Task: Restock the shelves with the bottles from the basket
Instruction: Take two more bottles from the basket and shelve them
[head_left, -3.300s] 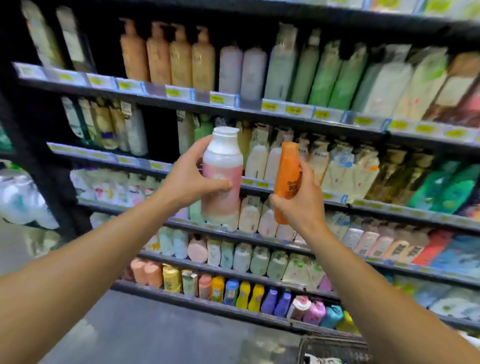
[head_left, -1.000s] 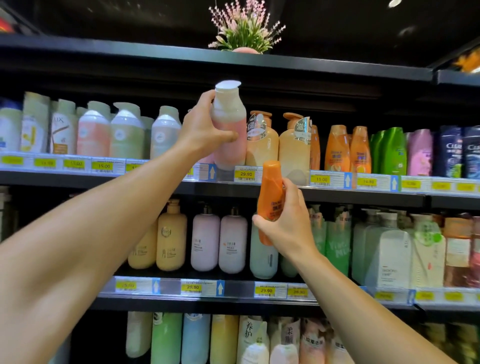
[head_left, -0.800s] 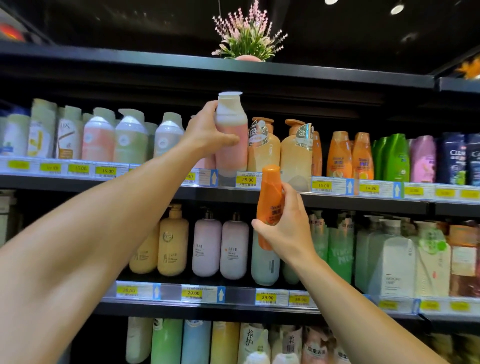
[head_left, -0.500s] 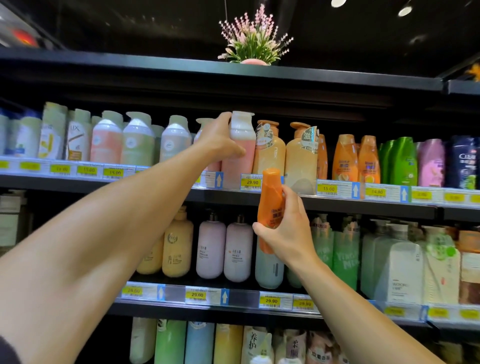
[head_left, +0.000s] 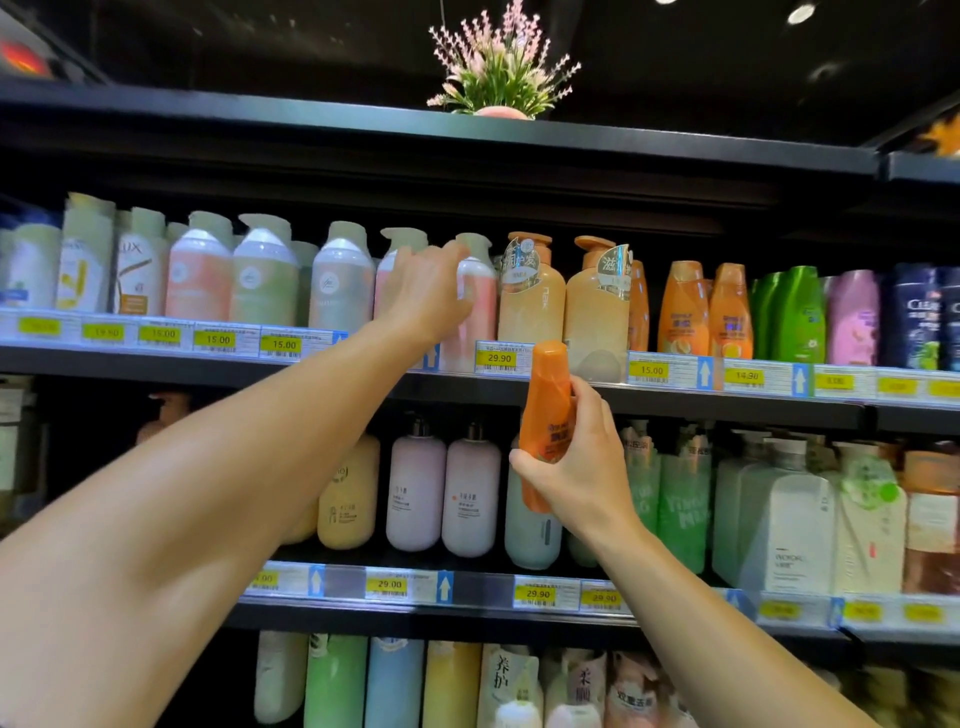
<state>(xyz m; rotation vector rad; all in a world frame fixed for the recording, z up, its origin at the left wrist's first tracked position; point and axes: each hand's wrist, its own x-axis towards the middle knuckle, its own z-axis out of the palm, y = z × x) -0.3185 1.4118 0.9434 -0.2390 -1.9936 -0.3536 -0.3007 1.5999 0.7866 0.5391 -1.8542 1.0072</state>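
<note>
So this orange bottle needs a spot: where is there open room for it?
The upper shelf is packed bottle to bottle, from the LUX bottle to the green bottles. Open front room shows only on the middle shelf, left of the yellow pump bottle. A hand could pass above the caps.

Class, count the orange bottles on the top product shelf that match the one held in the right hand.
2: both stand side by side right of the tan pump bottles, one left, one right. More may be hidden behind.
</note>
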